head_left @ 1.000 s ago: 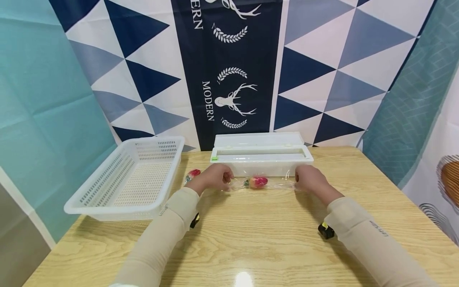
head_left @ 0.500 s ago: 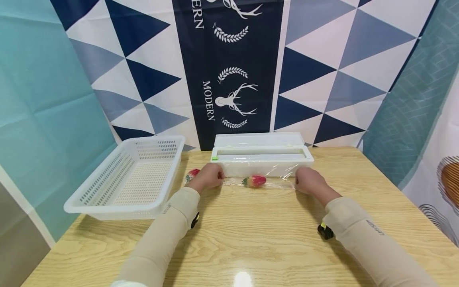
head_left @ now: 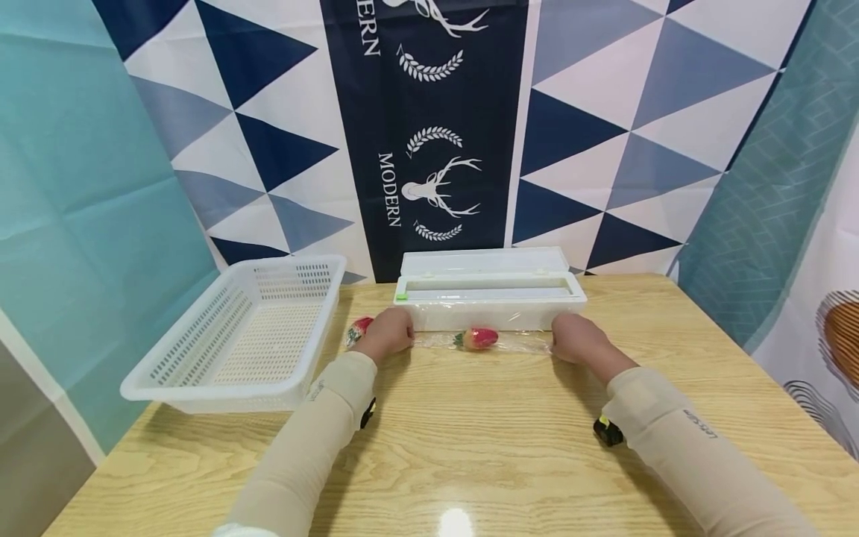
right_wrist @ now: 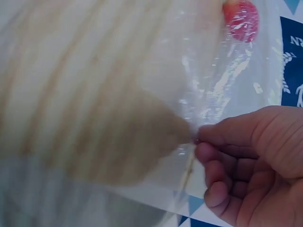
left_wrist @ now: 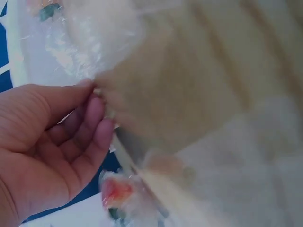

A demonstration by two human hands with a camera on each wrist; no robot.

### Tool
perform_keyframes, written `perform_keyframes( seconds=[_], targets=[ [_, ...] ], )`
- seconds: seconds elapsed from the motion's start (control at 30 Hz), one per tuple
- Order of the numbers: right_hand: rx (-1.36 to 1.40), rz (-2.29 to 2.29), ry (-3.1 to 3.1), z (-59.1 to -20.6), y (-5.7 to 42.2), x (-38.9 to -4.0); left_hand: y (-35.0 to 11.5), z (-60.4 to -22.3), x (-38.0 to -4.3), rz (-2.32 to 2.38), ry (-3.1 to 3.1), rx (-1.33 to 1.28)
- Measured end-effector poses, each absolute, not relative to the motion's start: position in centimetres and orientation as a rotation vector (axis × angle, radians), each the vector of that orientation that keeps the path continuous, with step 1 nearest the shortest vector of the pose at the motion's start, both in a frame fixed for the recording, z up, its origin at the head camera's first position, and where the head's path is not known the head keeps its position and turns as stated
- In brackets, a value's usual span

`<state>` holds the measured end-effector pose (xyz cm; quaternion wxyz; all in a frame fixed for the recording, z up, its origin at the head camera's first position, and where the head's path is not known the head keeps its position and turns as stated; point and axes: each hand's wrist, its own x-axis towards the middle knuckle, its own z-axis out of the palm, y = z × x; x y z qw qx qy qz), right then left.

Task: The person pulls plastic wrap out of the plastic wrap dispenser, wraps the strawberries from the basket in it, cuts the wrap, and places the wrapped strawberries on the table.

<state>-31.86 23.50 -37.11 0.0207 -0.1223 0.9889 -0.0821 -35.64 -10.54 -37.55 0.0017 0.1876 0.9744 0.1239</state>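
Observation:
Clear plastic wrap (head_left: 523, 341) stretches between my two hands, in front of a white wrap dispenser box (head_left: 490, 316) with its lid raised. My left hand (head_left: 391, 333) pinches the left end of the film; the left wrist view shows thumb and fingertips meeting on its edge. At the right end my right hand (head_left: 579, 339) pinches the film's corner between thumb and forefinger, plain in the right wrist view. A red strawberry (head_left: 482, 338) with a green top lies on the film about midway between the hands. Another strawberry (head_left: 359, 329), in shiny film, sits just left of my left hand.
A white perforated plastic basket (head_left: 305, 373) stands on the left of the wooden table (head_left: 483, 432). A patterned cloth hangs behind the dispenser box. Black wrist cameras (head_left: 608, 431) are strapped under the forearms.
My left hand has moved a little left and closed its fingertips on the film, drawing it tauter. The strawberry on the film has shifted slightly left. My right hand stays nearly in place.

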Motion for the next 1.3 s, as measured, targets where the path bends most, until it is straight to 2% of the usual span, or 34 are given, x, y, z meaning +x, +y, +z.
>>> perform_keyframes(
  seconds=[0.1,0.2,0.43,0.57,0.67,0.87,1.03,1.3],
  targets=[
    [-0.42,-0.238,3.048,-36.3,23.1,-31.3,-11.1,-36.9,-35.4,0.361,3.018,0.54],
    [-0.509,-0.241,3.052,-35.0,22.5,-30.8,-11.7,-36.0,-35.0,0.397,3.04,0.375],
    [-0.713,-0.333,3.125,-32.8,19.9,-30.8,-12.7,-35.1,-35.1,1.099,3.098,0.014],
    [-0.873,-0.499,3.08,-32.8,17.9,-31.9,-13.0,-35.0,-35.8,1.467,2.887,0.051],
    [-0.972,-0.695,3.034,-33.2,16.0,-32.9,-13.0,-35.1,-36.4,1.562,2.742,0.138],
    [-0.994,-0.982,3.021,-33.9,12.0,-34.0,-12.5,-35.6,-37.5,1.702,2.501,0.169],
    [-0.972,-1.026,3.051,-34.1,9.4,-35.1,-12.2,-35.9,-38.1,1.732,2.439,0.193],
    [-1.032,-0.814,3.132,-34.0,5.6,-37.3,-12.7,-36.5,-38.7,1.739,2.456,0.187]
  ],
)
